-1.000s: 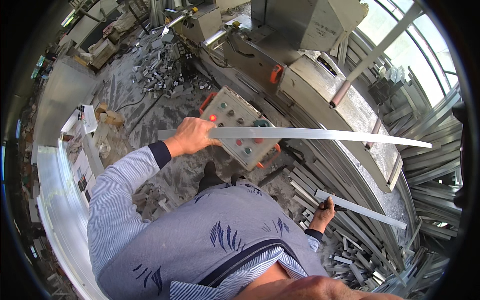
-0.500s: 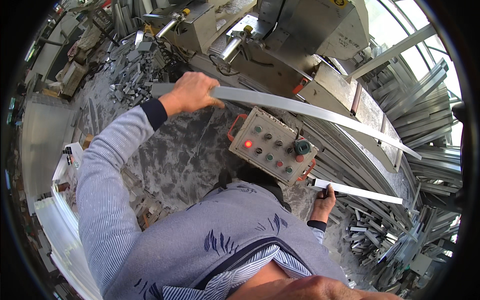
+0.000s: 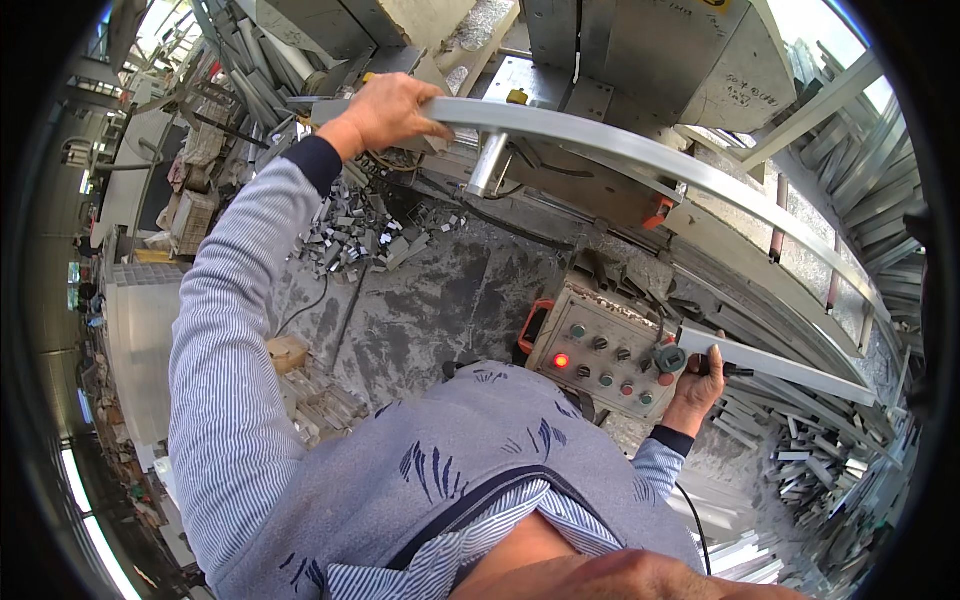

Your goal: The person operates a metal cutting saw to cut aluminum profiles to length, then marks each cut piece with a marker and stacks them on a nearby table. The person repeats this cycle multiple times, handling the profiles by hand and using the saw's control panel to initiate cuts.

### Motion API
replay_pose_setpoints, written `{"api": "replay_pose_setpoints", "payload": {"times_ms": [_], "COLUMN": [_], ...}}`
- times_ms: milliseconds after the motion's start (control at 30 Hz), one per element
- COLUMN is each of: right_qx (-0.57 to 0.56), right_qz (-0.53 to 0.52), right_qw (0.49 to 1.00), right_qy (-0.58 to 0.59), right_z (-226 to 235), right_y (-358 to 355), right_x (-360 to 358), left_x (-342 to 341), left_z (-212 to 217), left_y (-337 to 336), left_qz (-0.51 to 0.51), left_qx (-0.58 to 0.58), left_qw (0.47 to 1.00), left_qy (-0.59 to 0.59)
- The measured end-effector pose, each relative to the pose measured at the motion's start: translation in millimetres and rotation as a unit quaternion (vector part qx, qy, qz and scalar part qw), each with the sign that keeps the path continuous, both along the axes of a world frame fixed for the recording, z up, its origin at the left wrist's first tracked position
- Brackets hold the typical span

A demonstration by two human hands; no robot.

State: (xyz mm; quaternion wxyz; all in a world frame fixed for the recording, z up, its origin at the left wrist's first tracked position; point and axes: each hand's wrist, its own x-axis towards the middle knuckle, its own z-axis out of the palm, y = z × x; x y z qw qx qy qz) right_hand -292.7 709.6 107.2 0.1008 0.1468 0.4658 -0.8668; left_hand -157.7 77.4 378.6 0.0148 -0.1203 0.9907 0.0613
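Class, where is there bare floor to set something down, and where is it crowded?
The stained floor between the scrap pile and the control box has bare room. Crowded: the right side, heaped with metal offcuts and stacked bars.

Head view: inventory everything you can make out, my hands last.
Long metal bar: one, silver, across top
Control box: one, pale grey, right of centre
Short metal bar: one, silver, right of control box
Lit lamp: one, red, on control box
Handle: one, orange, control box's left end
Machine: one, grey and beige, top
Cylinder: one, silver, below long metal bar
Left offcuts: many, silver, floor left of centre
Right offcuts: many, silver, lower right
Stacked bars: many, silver, right edge
Left hand: one, navy-cuffed, on long metal bar
Right hand: one, navy-cuffed, on short metal bar
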Motion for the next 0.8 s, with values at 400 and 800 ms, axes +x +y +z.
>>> {"api": "replay_pose_setpoints", "payload": {"times_ms": [400, 800], "right_qx": [0.056, 0.039], "right_qz": [-0.131, -0.275], "right_qw": [0.990, 0.960], "right_qy": [-0.013, -0.027], "right_z": [14.1, 67.4], "right_y": [9.7, -226.1], "right_x": [86.3, 217.1], "left_x": [-88.8, -139.7], "left_z": [-98.8, -210.8], "left_y": [-244.1, -380.0], "left_qz": [0.004, -0.014], "left_qx": [-0.069, -0.205], "left_qw": [0.997, 0.978], "left_qy": [0.029, 0.026]}}
